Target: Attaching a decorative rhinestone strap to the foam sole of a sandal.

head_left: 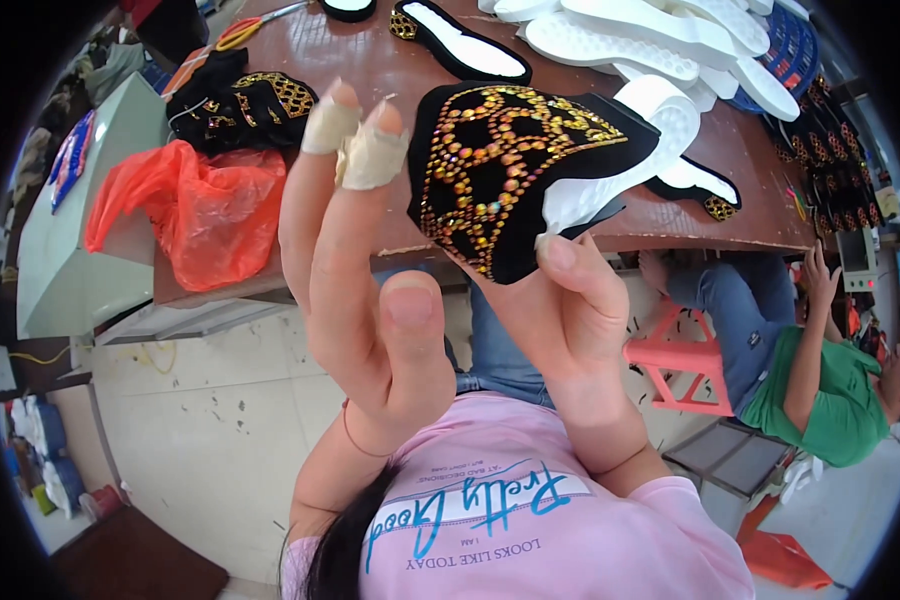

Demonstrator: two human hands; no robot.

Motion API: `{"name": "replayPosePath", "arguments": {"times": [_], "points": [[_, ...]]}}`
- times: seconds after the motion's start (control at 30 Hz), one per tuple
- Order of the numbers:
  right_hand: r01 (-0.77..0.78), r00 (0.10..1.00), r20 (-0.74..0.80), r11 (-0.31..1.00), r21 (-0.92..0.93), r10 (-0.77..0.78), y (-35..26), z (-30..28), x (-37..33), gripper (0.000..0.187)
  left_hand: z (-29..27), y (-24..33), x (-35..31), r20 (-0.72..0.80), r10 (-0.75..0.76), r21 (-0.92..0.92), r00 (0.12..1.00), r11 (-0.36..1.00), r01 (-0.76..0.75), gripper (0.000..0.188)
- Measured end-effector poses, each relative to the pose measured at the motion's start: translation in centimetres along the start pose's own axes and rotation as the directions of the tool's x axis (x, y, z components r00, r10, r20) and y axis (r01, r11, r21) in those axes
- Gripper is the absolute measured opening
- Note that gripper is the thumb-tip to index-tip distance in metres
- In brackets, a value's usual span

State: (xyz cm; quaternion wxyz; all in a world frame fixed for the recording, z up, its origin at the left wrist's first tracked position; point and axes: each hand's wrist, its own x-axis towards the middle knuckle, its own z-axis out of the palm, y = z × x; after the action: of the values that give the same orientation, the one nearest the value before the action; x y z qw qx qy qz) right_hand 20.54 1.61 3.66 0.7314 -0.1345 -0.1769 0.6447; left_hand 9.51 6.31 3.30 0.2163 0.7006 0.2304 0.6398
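In front of me my right hand point(575, 310) grips a black shoe upper point(505, 155) studded with gold and orange rhinestones, together with a white sole point(620, 185). The thumb presses at the sole's near end; my other right fingers are hidden behind the upper. To the left of it my left hand point(365, 270) is raised, holding nothing, its fingers stretched upward and the thumb apart. Pale tape point(373, 160) wraps two of its fingertips. These fingertips are close to the upper's left edge, and I cannot tell whether they touch it.
White soles point(610, 45) lie heaped on the brown table point(350, 215), beside a blue basket point(805, 45). Black-edged insoles point(465, 40), studded black uppers point(270, 105), orange-handled scissors point(238, 35) and a red plastic bag point(205, 215) are nearby. A person in green point(820, 390) sits at right.
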Motion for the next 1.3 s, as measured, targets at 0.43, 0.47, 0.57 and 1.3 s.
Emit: {"name": "replayPosePath", "arguments": {"times": [0.43,0.47,0.57,1.3], "points": [[0.039,0.999,0.0,0.995,-0.089,-0.039,0.4,-0.3,-2.2,0.052,0.5,0.4,0.0,0.163,0.144,0.068,0.976,0.985,-0.157,0.054],[0.037,0.999,-0.003,0.995,-0.093,-0.037,0.5,-0.5,-2.2,0.052,0.4,0.4,0.0,0.161,0.14,0.066,0.977,0.986,-0.152,0.054],[0.034,0.994,0.102,0.999,-0.031,-0.031,0.8,-1.1,-2.0,0.046,-0.1,0.6,0.3,0.154,0.15,0.019,0.977,0.988,-0.154,0.053],[0.417,0.874,0.044,0.703,-0.576,-0.483,2.1,1.0,-3.3,0.038,-4.1,1.6,-1.4,0.11,0.282,0.487,0.953,0.82,-0.299,0.035]]}}
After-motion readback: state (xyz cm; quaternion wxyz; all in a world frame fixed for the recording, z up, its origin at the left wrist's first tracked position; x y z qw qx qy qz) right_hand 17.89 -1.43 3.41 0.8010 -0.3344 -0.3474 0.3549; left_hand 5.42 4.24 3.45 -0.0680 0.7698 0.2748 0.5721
